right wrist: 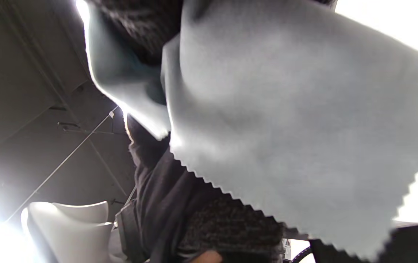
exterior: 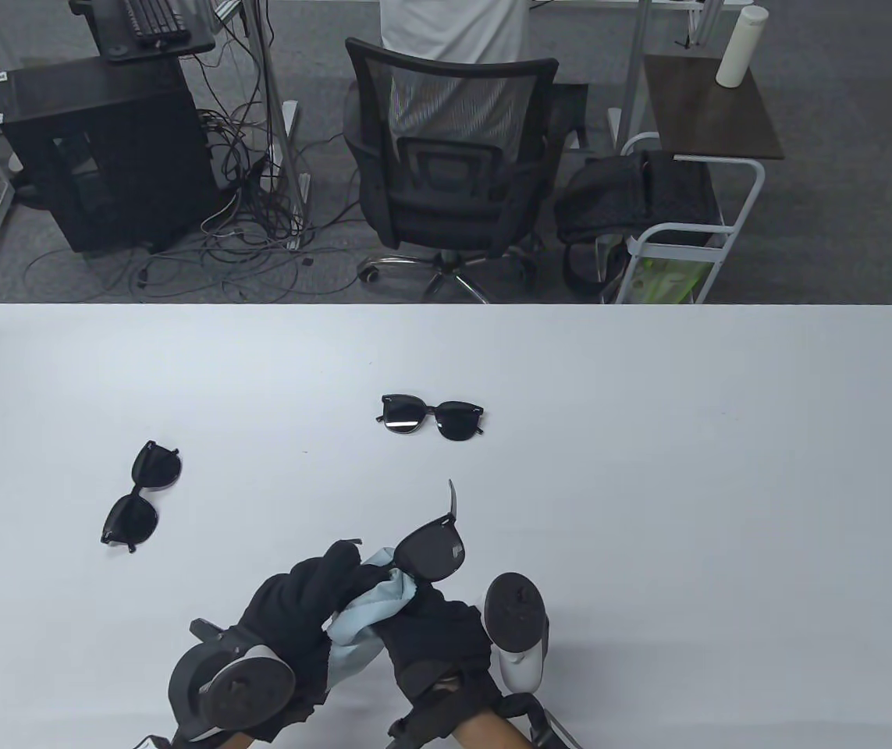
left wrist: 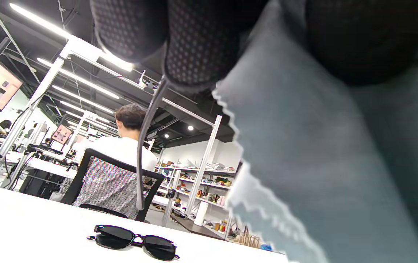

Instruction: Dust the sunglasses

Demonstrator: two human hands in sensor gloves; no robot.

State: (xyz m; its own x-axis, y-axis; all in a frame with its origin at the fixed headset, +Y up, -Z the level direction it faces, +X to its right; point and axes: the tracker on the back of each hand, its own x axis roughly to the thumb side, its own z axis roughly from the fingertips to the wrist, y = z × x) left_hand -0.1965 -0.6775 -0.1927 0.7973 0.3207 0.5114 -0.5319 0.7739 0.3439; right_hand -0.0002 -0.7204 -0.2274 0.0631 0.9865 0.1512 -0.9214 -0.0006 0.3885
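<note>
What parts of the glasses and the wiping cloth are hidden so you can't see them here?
- Held black sunglasses: one lens hidden in the table view by the light blue cloth and the black-gloved left hand.
- Which fingers of the gloved right hand grip the cloth: covered by cloth in the right wrist view.
- Left wrist view: the cloth blocks its right side.
- Dust on any lens: too small to tell.

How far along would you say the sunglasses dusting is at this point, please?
In hand: one pair is held up over the table's near edge, with the left hand and right hand working a light blue cloth against it. Two folded pairs lie on the table, one left, one centre. The pictures cannot show whether those are already dusted or still waiting.
</note>
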